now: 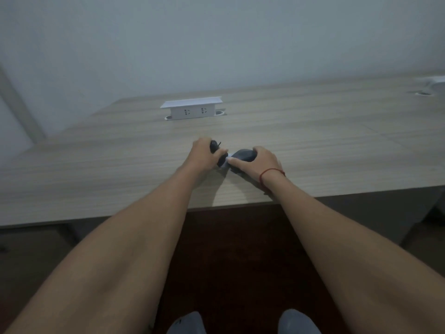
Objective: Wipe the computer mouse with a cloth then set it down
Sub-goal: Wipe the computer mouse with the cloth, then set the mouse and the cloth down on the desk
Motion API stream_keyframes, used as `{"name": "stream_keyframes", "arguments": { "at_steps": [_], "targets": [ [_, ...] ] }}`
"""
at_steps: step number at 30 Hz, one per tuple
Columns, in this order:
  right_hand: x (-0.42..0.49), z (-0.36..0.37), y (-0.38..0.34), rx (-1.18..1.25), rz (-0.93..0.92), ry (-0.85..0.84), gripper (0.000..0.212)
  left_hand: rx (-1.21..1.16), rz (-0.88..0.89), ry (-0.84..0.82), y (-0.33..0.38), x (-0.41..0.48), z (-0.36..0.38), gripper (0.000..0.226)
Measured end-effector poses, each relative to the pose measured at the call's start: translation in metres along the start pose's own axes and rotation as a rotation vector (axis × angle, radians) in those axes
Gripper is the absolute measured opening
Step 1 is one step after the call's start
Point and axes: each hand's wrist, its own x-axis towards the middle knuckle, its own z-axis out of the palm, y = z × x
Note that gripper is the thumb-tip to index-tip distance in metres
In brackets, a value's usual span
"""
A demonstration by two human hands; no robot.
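Both hands: mouse (215,149) (black), cloth (243,155)

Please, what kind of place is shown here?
Probably an office or study room: a long wood-grain desk against a plain wall, a built-in pop-up power socket box, and a computer mouse held in the left hand.

A small black plastic computer mouse (218,153) sits tilted, touching a bunched dark grey cloth (243,155) beside it.

You had a black mouse (214,147), a dark grey cloth (244,155), a pale wood-grain tabletop (313,131), a white socket box (191,108) and a red wrist string (271,171).
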Motion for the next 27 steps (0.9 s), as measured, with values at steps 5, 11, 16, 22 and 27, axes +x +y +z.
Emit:
{"name": "stream_keyframes", "arguments": {
  "at_steps": [5,11,16,22,27],
  "targets": [
    [0.007,-0.004,0.001,0.049,0.007,-0.03,0.098,-0.102,0.043,0.039,0.009,0.006,-0.011,0.037],
    [0.013,-0.006,0.003,0.288,-0.069,-0.164,0.097,0.081,0.039,-0.075,0.009,0.008,-0.009,0.034],
    [0.017,-0.006,0.005,0.271,-0.091,-0.17,0.09,-0.041,0.007,0.027,0.006,0.018,-0.013,0.038],
    [0.023,-0.005,0.009,0.268,-0.141,-0.191,0.072,0.062,0.017,-0.036,0.019,0.022,-0.004,0.03],
    [0.024,-0.006,0.008,0.28,-0.148,-0.19,0.084,0.028,0.044,0.051,0.027,0.031,0.0,0.03]
  ]
}}
